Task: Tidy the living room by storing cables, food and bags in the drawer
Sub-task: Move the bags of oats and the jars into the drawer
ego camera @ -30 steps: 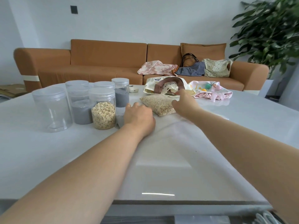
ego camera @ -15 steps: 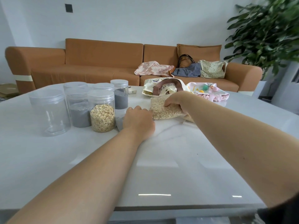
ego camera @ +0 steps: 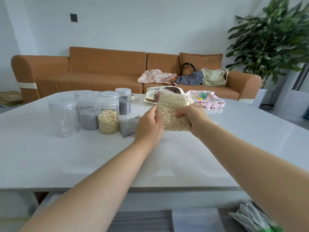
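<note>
Clearly the tidying is only partly done: white cables [ego camera: 250, 218] already lie coiled in the open drawer [ego camera: 142, 221] at the bottom edge of the view, next to a flat pale packet, while most of the food and every bag is still out. The bag of oats [ego camera: 173, 113] is held upright just above the white table [ego camera: 50, 156]. The right hand [ego camera: 194, 116] wraps round its right side and the left hand [ego camera: 148, 126] pinches its left edge with bent fingers. It is a clear, soft plastic pouch, plump and lumpy with pale flakes. Left of it lies a small limp pouch of grey powder [ego camera: 129, 125], beside a cluster of round clear jars [ego camera: 108, 118] with screw lids, some holding oats or grey powder, one empty. Floppy cloth bags [ego camera: 207, 99] sit at the far side of the table, and more bags rest on the brown sofa [ego camera: 100, 67], so plenty remains to be put away
</note>
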`<state>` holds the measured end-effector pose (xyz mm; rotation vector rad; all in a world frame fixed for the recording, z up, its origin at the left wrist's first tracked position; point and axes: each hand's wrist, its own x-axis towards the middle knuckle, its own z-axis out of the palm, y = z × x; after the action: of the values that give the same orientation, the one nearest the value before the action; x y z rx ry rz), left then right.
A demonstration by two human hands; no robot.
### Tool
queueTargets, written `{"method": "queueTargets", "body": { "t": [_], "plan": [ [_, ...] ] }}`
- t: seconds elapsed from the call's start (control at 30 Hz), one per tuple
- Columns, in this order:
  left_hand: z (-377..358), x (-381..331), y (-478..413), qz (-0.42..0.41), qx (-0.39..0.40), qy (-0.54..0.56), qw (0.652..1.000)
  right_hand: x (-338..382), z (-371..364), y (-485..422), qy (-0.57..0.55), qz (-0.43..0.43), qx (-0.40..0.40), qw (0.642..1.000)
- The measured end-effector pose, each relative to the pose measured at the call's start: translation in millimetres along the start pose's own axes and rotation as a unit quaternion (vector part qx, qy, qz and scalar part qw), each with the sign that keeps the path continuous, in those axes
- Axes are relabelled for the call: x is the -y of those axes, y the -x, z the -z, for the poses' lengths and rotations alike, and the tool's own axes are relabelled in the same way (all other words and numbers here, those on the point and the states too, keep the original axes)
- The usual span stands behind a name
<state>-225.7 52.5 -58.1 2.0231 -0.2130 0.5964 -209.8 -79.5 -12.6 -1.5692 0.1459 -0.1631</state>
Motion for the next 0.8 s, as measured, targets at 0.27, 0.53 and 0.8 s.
{"method": "queueTargets", "body": {
  "t": [0.27,0.53,0.8],
  "plan": [
    [9.3,-38.5,62.1,0.117,0.135,0.178,0.968,-28.0,49.2,99.6,-0.039,0.022,0.135,0.990],
    [15.5,-62.6,121.7,0.098,0.140,0.208,0.963,-41.6,102.7,144.6,-0.105,-0.040,0.192,0.975],
    [11.8,-53.8,173.4,0.069,0.178,0.271,0.943,-75.1,130.3,162.7,-0.074,-0.056,0.206,0.974]
  ]
}}
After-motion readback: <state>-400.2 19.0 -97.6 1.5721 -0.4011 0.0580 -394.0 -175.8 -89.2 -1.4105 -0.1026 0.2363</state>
